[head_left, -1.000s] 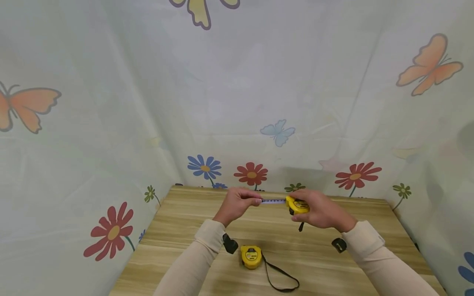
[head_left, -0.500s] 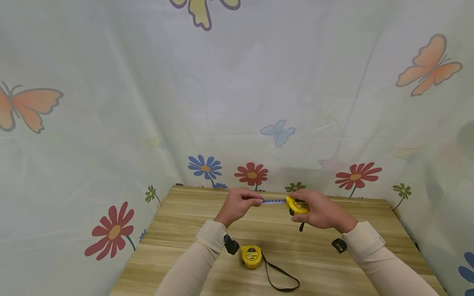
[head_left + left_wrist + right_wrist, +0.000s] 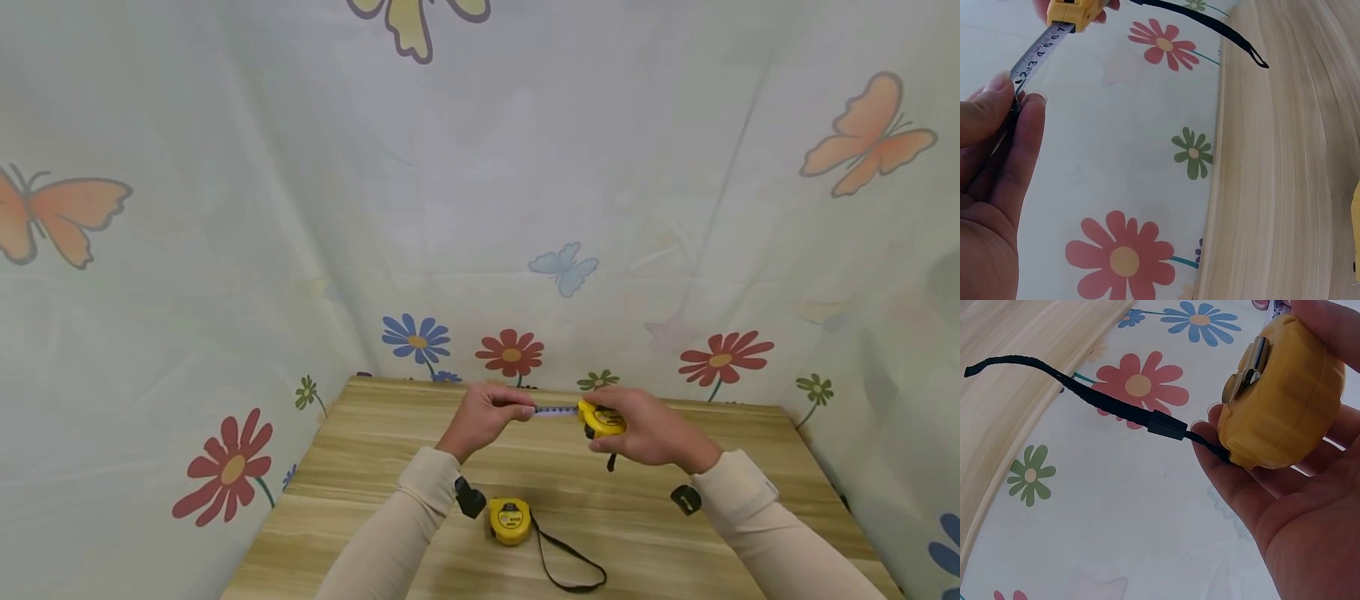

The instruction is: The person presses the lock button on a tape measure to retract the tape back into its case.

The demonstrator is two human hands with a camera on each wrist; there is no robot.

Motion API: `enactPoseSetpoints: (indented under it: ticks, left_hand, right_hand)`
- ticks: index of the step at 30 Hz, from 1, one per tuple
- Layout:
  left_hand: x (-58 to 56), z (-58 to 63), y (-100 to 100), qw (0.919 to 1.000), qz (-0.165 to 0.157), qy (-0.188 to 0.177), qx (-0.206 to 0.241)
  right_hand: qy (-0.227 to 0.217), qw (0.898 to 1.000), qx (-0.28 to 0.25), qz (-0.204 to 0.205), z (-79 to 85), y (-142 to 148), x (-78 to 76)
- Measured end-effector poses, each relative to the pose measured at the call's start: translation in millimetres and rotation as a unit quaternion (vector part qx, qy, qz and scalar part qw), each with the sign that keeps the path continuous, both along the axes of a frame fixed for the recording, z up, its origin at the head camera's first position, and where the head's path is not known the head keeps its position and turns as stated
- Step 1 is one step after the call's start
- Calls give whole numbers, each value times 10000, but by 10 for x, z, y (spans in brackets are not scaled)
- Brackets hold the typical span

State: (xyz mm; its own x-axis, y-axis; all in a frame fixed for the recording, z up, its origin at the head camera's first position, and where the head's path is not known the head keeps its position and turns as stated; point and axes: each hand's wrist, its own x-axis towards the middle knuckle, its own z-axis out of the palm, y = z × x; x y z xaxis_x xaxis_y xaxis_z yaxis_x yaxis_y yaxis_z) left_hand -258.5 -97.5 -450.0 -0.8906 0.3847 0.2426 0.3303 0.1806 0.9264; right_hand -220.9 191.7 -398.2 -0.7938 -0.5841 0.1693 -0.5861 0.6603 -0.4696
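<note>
My right hand point(image 3: 648, 425) grips a yellow tape measure point(image 3: 602, 419) above the far part of the table. A short length of white blade point(image 3: 557, 411) runs out of its case to the left. The blade's free end is pinched between thumb and fingers of my left hand point(image 3: 483, 414); the left wrist view shows printed numbers from 2 to 7 along the blade point(image 3: 1038, 53). From the case hangs a black wrist strap point(image 3: 1110, 403), and a metal belt clip point(image 3: 1254, 369) shows on its side. Between my forearms, a second yellow tape measure point(image 3: 509, 522) lies on the table.
The wood-grain table point(image 3: 420, 417) meets a pale curtain point(image 3: 465, 167) printed with flowers and butterflies at the back and sides. The second tape measure's looped black strap point(image 3: 570, 550) lies to its right. Each wrist carries a black camera mount point(image 3: 470, 497).
My left hand has edged slightly right toward the tape case, and the exposed blade looks a little shorter. My right hand stays nearly still; the second tape measure has not moved.
</note>
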Motion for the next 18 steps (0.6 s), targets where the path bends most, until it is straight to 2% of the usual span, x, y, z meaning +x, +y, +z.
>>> enactPoseSetpoints:
  ticks: [18]
  left_hand:
    - [25,4,38,10000,8,76,-58]
  right_hand:
    - [54,9999,114,9,22,-44,25]
